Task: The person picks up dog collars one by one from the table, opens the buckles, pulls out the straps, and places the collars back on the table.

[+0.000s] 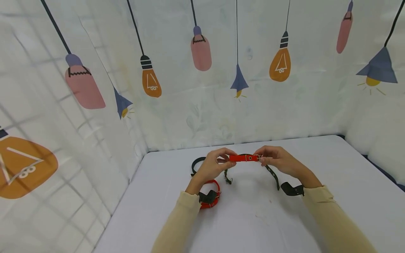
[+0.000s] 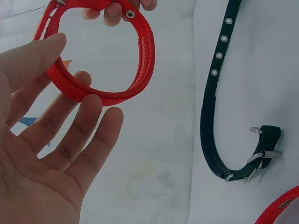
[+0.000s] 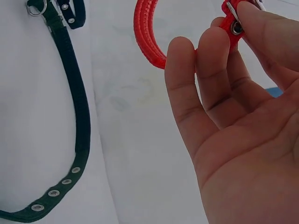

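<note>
A red collar [image 1: 242, 158] with a metal buckle and eyelets is held up above the table between both hands. My left hand [image 1: 216, 163] pinches its left side between thumb and fingers; the left wrist view shows the strap as a closed loop [image 2: 147, 51]. At the buckle end, my right hand [image 1: 281, 160] grips the strap with thumb and fingertips, next to an eyelet [image 3: 237, 28]. Behind it on the table lies a dark green collar [image 1: 272, 173], its row of eyelets [image 2: 219, 55] and buckle [image 2: 264, 155] showing in the left wrist view.
Another red collar [image 1: 210, 205] lies coiled on the white table [image 1: 253, 225], partly behind the left wrist. A dark strap [image 1: 194, 164] curves out behind the left hand. A white curtain [image 1: 177, 119] printed with lamps stands along the table's far edge.
</note>
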Available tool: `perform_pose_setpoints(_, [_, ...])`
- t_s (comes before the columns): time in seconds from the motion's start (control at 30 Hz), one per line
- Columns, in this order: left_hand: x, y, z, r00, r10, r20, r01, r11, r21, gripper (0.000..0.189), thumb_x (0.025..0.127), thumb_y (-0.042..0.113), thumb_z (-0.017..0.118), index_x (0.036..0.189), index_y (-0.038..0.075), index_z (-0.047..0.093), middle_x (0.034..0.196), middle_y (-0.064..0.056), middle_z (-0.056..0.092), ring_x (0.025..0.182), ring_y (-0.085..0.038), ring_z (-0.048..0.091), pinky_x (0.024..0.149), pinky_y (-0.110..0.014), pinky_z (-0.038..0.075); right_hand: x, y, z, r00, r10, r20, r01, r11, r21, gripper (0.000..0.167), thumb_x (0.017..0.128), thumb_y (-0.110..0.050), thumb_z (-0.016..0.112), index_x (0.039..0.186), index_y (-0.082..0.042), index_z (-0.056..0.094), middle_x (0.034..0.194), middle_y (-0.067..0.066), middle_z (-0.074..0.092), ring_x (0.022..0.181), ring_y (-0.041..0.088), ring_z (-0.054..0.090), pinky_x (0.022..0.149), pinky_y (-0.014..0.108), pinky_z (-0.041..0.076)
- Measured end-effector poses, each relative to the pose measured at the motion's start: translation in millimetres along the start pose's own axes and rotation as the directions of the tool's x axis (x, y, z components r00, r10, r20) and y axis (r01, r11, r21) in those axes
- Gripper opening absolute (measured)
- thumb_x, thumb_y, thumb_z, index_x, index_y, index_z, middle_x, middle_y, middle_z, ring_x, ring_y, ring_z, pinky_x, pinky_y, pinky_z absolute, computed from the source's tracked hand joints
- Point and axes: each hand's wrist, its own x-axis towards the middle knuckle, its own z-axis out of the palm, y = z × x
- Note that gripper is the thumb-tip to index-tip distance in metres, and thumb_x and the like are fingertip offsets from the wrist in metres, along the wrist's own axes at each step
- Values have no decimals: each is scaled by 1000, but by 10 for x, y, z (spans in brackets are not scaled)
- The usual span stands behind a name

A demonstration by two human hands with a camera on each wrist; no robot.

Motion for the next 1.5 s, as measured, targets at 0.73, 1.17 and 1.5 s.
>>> perform_pose_setpoints(0.73, [24,-128,127,981,-23,-192,29,999,33,28,96,28,73,123,20,71,118,-2,73,119,-18,61,95,-39,58,53,45,132,999,40,4,-40,999,1,28,107,-21,56,128,-4,61,110,21,64,92,27,66,87,36,54])
perform_pose_setpoints(1.17, [5,-130,125,983,-35,-181,47,997,65,31,96,32,73,124,19,72,113,-1,74,106,-18,66,89,-37,57,41,-82,168,992,-9,-125,-13,985,-171,28,99,-27,69,125,-15,65,115,8,66,91,26,64,74,39,54])
perform_pose_setpoints(1.5, [0,-138,162,989,-25,-142,33,998,57,29,97,30,72,122,16,72,108,-3,75,85,-18,73,80,-31,57,24,-116,224,979,-77,-191,35,976,-214,19,97,-25,72,114,-16,70,106,3,68,91,23,65,77,34,54])
